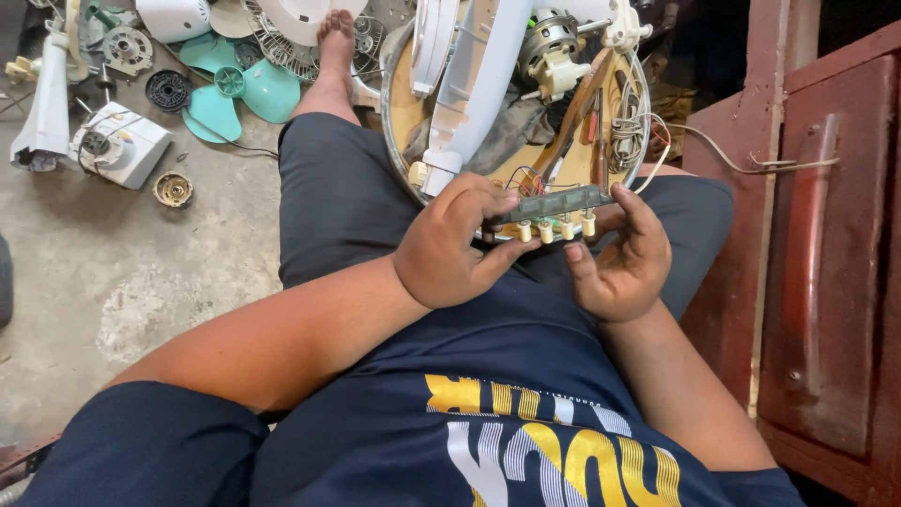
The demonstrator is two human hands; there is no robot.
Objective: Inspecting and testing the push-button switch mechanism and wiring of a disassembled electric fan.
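Both hands pinch the switch board (554, 204), its long axis running nine to three o'clock: left hand (450, 246) at nine, right hand (621, 258) at three, equally near, over the lap.

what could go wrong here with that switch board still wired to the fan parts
The thin wires from the switch board could tear if either hand pulls it further from the round tray. The board, pinched between the left hand and right hand, might flex or slip. The tray, balanced on the lap, could tip its motor out.
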